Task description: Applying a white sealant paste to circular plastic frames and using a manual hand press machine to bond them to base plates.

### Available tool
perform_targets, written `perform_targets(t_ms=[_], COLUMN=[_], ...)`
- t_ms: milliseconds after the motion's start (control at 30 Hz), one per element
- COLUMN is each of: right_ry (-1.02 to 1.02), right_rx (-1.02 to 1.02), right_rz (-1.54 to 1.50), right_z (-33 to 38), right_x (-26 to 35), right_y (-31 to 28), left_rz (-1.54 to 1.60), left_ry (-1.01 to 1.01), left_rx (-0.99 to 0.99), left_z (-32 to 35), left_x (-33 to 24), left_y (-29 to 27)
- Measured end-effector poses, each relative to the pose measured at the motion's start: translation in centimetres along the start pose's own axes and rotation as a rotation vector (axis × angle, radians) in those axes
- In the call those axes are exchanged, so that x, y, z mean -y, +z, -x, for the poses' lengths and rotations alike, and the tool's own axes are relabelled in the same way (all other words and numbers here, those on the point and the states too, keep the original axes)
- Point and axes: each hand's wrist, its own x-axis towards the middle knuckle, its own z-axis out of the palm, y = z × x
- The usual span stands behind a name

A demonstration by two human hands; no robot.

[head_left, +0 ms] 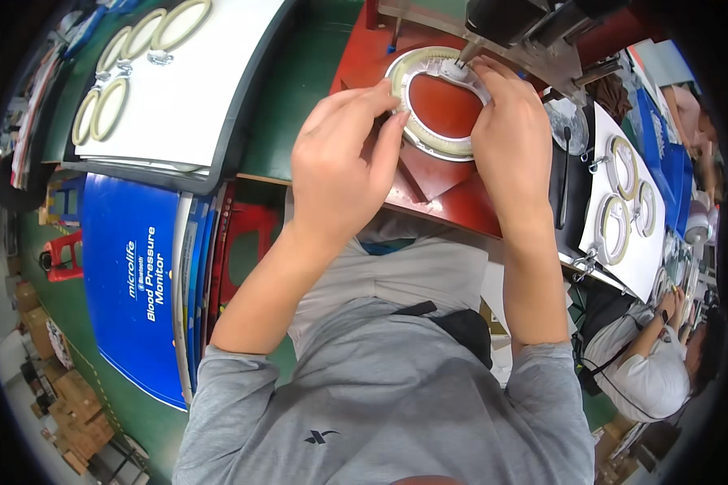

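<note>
A pale, ring-shaped part [433, 145] with a whitish inner rim lies over the red work surface [445, 107], under the machine's thin metal tip [463, 58]. My left hand [341, 158] pinches the ring's left edge between thumb and fingers. At its right edge my right hand [511, 133] is closed round the rim, its fingertips close to the metal tip. A silvery-white piece [451, 69] sits on the ring's upper side, just below that tip. My right fingers partly hide the ring's right side.
The dark machine head [514, 23] overhangs the ring. On the left, a white-lined black tray [190, 105] holds several rings. Rings with metal ends [615, 230] lie on a white sheet at right, near a clear dish [570, 125] and a black stick [565, 182]. Another person [647, 364] sits at right.
</note>
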Motion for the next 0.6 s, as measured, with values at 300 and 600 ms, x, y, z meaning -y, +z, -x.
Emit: perform_targets(t_ms=[300,600], right_ry=[-0.014,0.019], right_rx=[-0.019,-0.002], right_rz=[-0.020,-0.024], right_z=[0.2,-0.1], right_x=[-0.3,0.0], right_y=[0.3,0.2], left_rz=[-0.104,-0.187], left_ry=[0.096,0.192], left_rx=[0.106,0.039], left_z=[-0.6,0.2], left_x=[0.1,0.1], left_y=[-0.9,-0.1])
